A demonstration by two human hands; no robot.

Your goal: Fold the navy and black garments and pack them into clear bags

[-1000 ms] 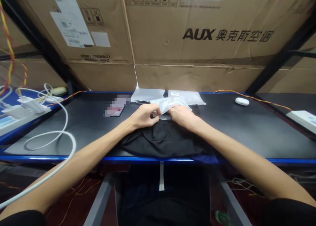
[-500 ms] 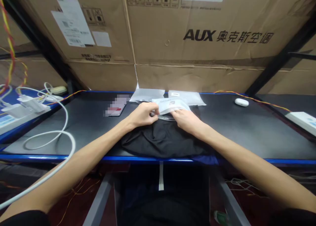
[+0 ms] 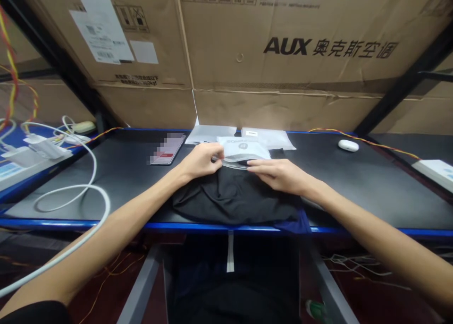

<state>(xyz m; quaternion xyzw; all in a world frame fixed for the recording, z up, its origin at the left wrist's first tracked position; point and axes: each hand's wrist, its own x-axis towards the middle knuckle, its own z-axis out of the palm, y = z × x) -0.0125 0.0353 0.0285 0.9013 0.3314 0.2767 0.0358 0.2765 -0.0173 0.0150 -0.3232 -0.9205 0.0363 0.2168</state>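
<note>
A phone is seen at nine o'clock from the plastic bag, whose left edge is pinched by the left hand. Black cloth is bunched at six; the right hand is held at four, its grip impossible to tell.

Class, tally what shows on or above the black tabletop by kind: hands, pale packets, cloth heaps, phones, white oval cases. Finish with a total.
Hands: 2 (left hand, right hand)
Visible pale packets: 3 (printed packet, back-left packet, back-right packet; any hidden beneath cannot be told)
Black cloth heap: 1
Phone: 1
White oval case: 1
Total: 8
</note>
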